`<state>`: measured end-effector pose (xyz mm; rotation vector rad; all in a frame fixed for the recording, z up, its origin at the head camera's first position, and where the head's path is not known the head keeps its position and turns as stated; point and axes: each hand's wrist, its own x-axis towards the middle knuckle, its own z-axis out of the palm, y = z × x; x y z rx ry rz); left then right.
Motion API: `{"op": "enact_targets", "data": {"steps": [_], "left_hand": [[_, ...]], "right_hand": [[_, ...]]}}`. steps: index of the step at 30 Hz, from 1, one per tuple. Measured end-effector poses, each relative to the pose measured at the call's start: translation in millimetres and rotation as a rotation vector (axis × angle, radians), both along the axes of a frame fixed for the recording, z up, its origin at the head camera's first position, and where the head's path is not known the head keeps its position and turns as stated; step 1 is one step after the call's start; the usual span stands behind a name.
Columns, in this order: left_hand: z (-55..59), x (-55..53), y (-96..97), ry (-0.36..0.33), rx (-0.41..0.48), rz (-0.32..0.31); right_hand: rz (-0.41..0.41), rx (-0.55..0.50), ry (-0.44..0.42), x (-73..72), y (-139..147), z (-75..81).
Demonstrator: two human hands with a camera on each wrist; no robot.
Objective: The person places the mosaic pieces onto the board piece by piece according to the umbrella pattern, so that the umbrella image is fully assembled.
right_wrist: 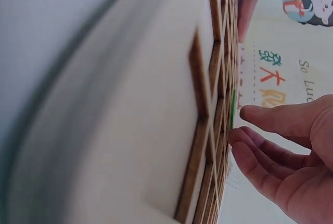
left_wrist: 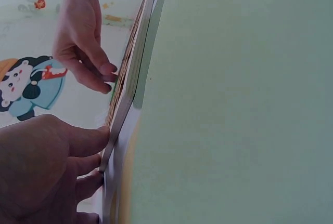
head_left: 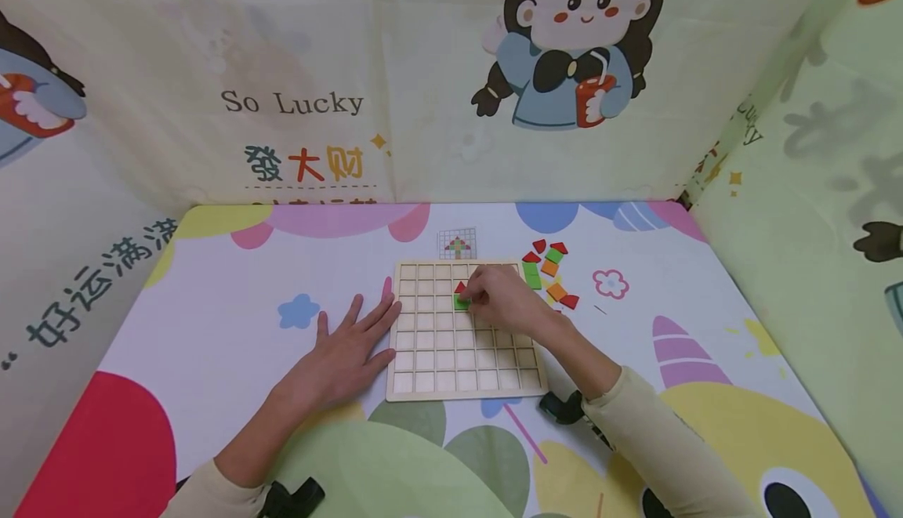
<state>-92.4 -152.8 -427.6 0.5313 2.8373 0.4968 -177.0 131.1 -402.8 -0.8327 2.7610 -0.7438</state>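
A square wooden grid board point(head_left: 425, 360) lies flat on the table, divided into small cells. My left hand point(head_left: 350, 347) is spread beside its left edge; in the left wrist view the thumb and fingertips of the left hand point(left_wrist: 41, 167) touch that edge. Over the upper middle of the board, my right hand point(head_left: 509, 298) has its fingertips at a green square tile point(head_left: 461, 305). The right wrist view shows the thumb and fingers of the right hand point(right_wrist: 291, 146) apart, close by the green tile point(right_wrist: 233, 108). Just above that tile sits a red triangle tile point(head_left: 460, 287).
Several loose red, green and orange tiles point(head_left: 549, 267) lie right of the board's upper corner. Behind the board is a small printed grid card point(head_left: 457, 244) with a coloured pattern. A patterned cloth covers the table point(head_left: 233, 306), and printed curtains point(head_left: 423, 48) hang around it.
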Motion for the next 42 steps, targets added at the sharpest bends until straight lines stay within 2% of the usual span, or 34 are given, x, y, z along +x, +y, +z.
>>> {"op": "enact_targets", "data": {"steps": [11,23,31,42], "left_hand": [[1.2,-0.1,-0.8,-0.005,0.011,0.002],[0.1,-1.4,-0.1,-0.002,0.0,-0.001],[0.7,-2.0,-0.3,-0.011,-0.001,0.0],[0.0,-2.0,-0.8,-0.01,0.006,0.0]], "right_hand": [[-0.069,-0.045,-0.049,1.7,11,9.8],[-0.137,-0.059,-0.019,1.7,43,15.1],[-0.256,-0.076,-0.059,5.1,67,17.4],[-0.374,0.022,-0.102,4.9,99,27.6]]}}
